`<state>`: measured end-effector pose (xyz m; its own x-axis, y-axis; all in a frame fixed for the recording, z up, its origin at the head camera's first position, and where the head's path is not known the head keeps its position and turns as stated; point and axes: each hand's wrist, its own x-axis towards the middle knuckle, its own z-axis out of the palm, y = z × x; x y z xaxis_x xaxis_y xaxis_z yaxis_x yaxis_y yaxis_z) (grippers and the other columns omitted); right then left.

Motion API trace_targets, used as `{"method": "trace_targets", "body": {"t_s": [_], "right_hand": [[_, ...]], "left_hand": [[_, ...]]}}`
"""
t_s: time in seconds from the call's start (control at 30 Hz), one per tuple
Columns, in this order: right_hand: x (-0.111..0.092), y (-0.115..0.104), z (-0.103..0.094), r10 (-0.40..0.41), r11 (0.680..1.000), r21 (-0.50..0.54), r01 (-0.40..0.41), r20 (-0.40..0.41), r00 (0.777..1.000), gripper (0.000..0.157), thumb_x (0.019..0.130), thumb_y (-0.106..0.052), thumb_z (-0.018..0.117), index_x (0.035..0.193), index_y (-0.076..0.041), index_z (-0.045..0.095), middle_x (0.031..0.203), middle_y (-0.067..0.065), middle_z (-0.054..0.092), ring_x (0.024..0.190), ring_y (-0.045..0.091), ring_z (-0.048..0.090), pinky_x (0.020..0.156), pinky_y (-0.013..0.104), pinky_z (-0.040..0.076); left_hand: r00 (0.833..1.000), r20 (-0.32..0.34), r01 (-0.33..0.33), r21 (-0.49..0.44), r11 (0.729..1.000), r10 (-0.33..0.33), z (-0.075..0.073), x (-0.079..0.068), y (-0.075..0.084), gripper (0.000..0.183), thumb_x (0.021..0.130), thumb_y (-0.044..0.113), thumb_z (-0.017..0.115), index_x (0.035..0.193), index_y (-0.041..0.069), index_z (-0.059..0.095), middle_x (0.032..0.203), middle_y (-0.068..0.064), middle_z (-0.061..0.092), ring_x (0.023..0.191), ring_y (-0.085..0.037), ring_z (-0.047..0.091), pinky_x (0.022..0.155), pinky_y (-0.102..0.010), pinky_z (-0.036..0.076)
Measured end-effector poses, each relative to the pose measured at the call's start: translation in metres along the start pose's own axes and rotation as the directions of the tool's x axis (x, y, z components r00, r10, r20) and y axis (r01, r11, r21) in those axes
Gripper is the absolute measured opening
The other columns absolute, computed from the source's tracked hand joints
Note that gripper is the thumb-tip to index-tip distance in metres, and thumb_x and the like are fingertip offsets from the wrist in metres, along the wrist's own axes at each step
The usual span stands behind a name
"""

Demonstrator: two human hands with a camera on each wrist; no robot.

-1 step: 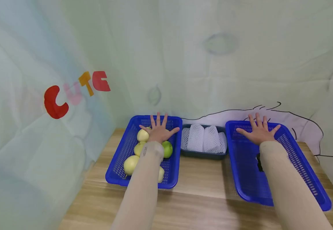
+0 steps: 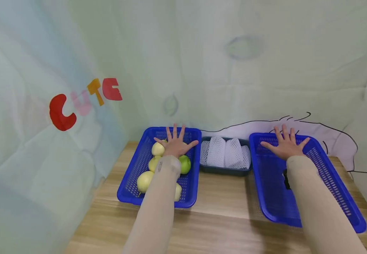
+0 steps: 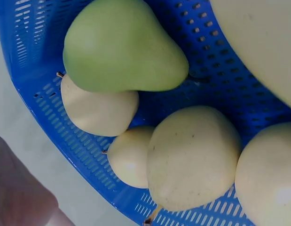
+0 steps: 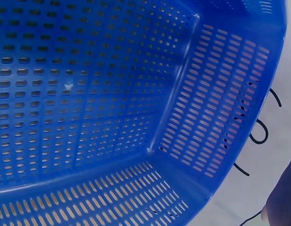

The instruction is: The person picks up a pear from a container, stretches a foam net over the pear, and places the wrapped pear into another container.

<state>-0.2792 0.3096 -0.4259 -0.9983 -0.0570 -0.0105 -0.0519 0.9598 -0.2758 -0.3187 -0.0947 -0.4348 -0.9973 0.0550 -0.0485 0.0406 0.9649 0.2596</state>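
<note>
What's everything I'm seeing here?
Table: one, brown, foreground
Left basket: one, blue, table's left
Right basket: one, blue, table's right
Green fruit: one, green, left basket
Pale fruits: at least four, yellowish, left basket
Tray: one, dark, between baskets
Foam nets: four visible, white, tray
Backdrop: one, greenish, behind table
Letters: four, red, pink, orange, backdrop
Drawing: one, lilac, backdrop
Small item: one, black, by right sleeve
Sleeves: two, beige, over table
Left hand: one, bare, by left basket
Right hand: one, bare, by right basket

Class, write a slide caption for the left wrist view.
A green pear among paler fruits in a perforated blue basket.
</note>
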Motion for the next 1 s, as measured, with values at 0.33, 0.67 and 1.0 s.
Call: {"method": "trace_targets", "body": {"t_s": [0.33,0.67,1.0], "right_hand": [[0.004,0.011,-0.002,-0.005,1.000,0.015,0.005,0.009,1.000,0.100,0.080,-0.076,0.035,0.148,-0.016,-0.006,0.150,0.019,-0.016,0.131,0.044,-0.021,0.078,0.071,-0.027],[-0.097,-0.018,-0.041,0.003,0.914,0.397,-0.088,0.212,0.977,0.087,0.093,-0.053,0.040,0.146,-0.001,-0.004,0.144,0.036,0.011,0.126,0.057,0.014,0.092,0.069,0.021],[-0.158,-0.065,0.043,0.110,0.905,0.381,-0.188,0.218,0.970,0.093,0.084,-0.063,0.049,0.145,0.001,0.021,0.139,0.026,0.036,0.118,0.045,0.042,0.086,0.058,0.039]], "left_hand": [[0.999,0.020,-0.032,0.035,0.999,0.032,-0.007,0.003,0.005,0.093,0.076,0.080,0.033,0.148,0.033,-0.002,0.154,-0.005,-0.010,0.134,-0.032,-0.025,0.082,-0.073,-0.022],[0.993,0.051,-0.096,-0.173,0.980,0.107,-0.049,-0.119,0.017,0.078,0.086,0.058,0.051,0.143,0.009,0.032,0.139,-0.015,0.042,0.127,-0.035,0.037,0.101,-0.054,0.028],[0.997,-0.064,-0.050,-0.218,0.975,0.037,0.042,-0.184,0.024,0.070,0.082,0.047,0.062,0.132,0.001,0.047,0.109,-0.020,0.062,0.093,-0.036,0.060,0.073,-0.046,0.048]]}}
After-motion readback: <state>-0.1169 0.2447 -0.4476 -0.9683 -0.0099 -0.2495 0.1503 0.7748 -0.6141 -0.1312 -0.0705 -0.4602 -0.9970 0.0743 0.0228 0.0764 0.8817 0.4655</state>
